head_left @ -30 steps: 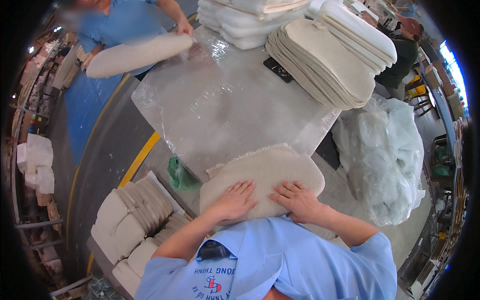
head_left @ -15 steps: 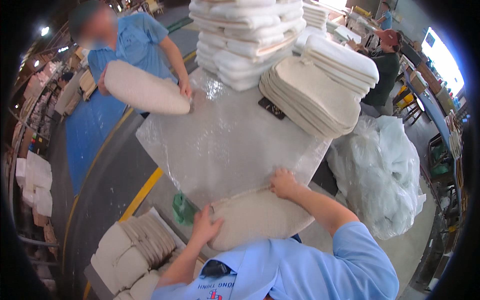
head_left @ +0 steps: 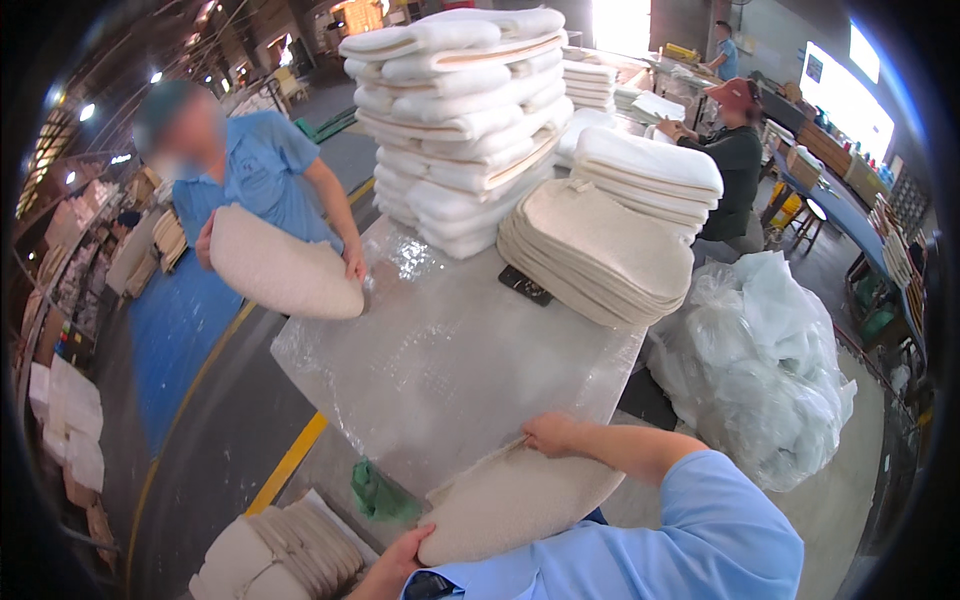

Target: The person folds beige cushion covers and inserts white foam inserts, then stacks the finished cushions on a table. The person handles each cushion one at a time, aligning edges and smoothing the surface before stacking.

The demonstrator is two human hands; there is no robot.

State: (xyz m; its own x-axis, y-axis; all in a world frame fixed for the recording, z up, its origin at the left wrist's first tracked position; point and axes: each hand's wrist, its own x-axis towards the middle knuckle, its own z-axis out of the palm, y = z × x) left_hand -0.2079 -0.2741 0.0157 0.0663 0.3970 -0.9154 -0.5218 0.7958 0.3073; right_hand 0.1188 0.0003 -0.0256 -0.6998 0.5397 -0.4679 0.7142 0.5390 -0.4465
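Note:
A beige oblong fabric pad (head_left: pixel 520 500) lies at the near edge of the plastic-covered table (head_left: pixel 430 370), close against my body. My left hand (head_left: pixel 403 552) is closed on its left end, thumb on top. On the pad's far edge, right of its middle, my right hand (head_left: pixel 552 434) pinches the rim with fingers curled. Beyond the table's left corner, a co-worker (head_left: pixel 265 165) in a blue shirt holds a similar beige pad (head_left: pixel 285 265) in both hands. A stack of beige pads (head_left: pixel 600 250) sits at the table's right side, with a dark flat object (head_left: pixel 525 284) beside it.
Tall folded white pads (head_left: pixel 460 130) stand at the table's back, with more white pads (head_left: pixel 650 175) to their right. A big clear plastic bag (head_left: pixel 760 360) fills the right side. Green cloth (head_left: pixel 380 495) hangs by the near left edge, above bundled beige pads (head_left: pixel 280 555).
My right hand has gone from spread fingers to a pinch on the pad's edge. My left hand has slid down to its left end. The view has tilted up.

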